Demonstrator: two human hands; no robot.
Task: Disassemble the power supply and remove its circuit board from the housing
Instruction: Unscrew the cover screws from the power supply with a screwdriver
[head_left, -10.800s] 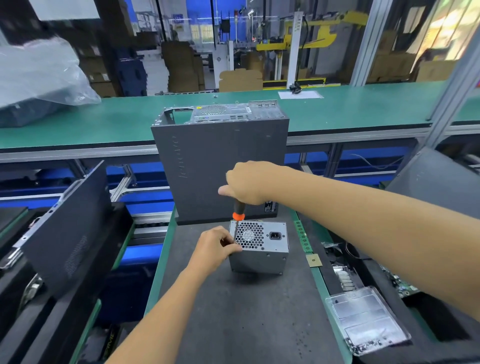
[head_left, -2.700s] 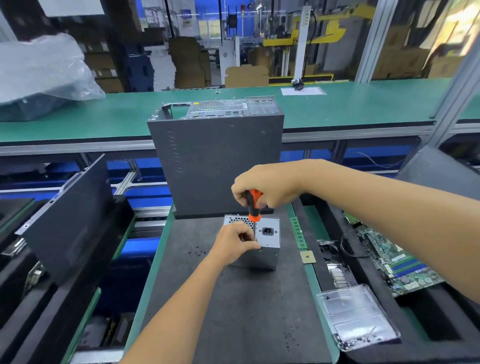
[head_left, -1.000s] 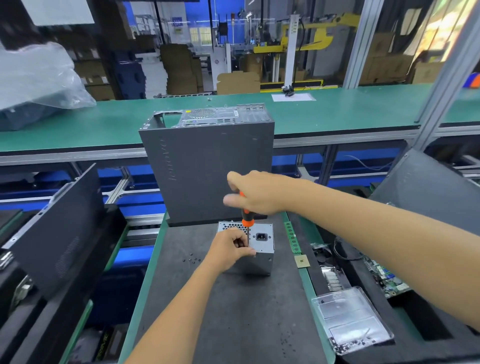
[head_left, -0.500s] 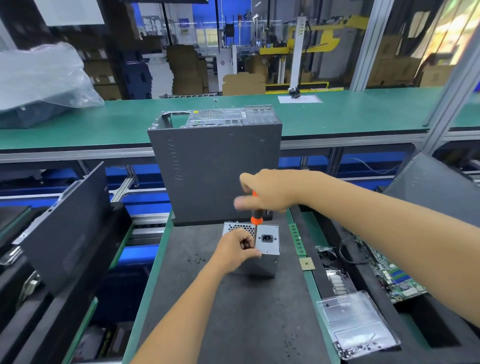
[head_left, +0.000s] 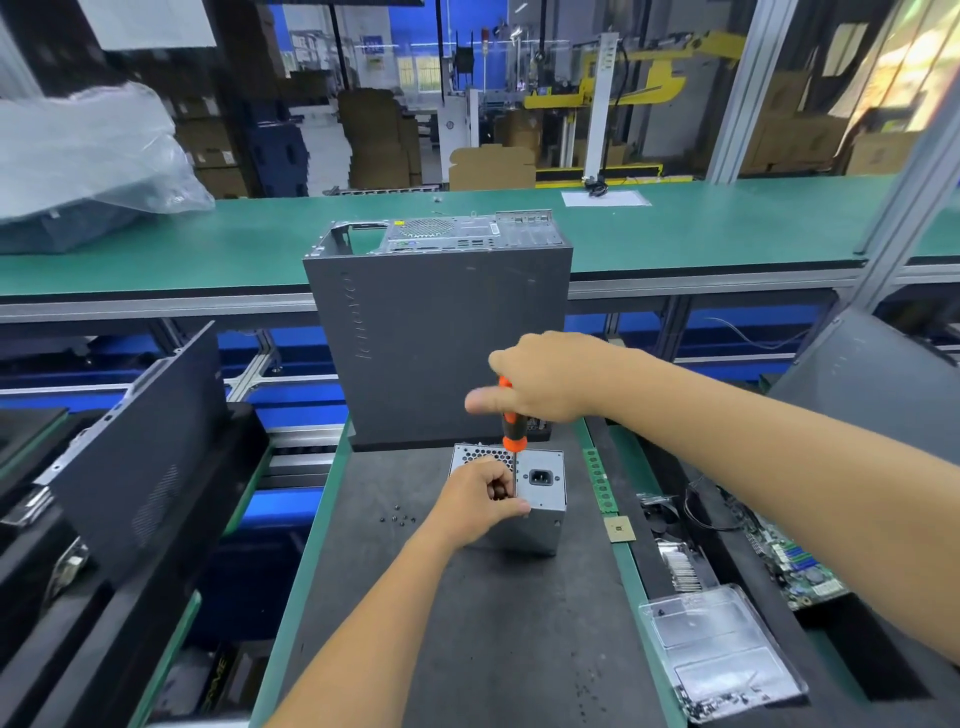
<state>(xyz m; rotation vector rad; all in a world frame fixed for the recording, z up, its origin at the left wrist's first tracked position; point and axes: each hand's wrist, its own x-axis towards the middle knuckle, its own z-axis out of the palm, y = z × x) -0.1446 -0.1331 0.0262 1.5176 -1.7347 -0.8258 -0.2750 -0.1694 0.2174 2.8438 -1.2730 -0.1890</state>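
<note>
A small cluster of loose screws (head_left: 397, 518) is seen on the dark work mat (head_left: 467, 623), just left of the power supply; none lay there eleven seconds earlier, so several fasteners are judged to have been taken out since then. The left hand (head_left: 480, 501) is pressed against the top face of the power supply (head_left: 524, 499), with thumb and fingers curled close around the shaft of the tool, apparently to guide the tip; whether the shaft itself is pinched cannot be told from this angle. The power supply stands on the mat in front of the upright computer case (head_left: 441, 338), its fan grille and socket face turned upward, its housing not yet opened.

The screwdriver (head_left: 511, 431) is held upright over that face, its orange-and-black handle wrapped by the right hand (head_left: 545, 384), thumb stretched out to the left. Compared with half a second ago, the thumb has swung outward, which suggests the handle is being twisted. The screw worked on now lies nearer the socket than the corner attended to earlier.

Further right, a clear plastic tray (head_left: 722, 649) with small parts and a circuit board (head_left: 784, 561) lie beside the mat. The task is judged to be in its unscrewing stage, with the board removal yet to come.
</note>
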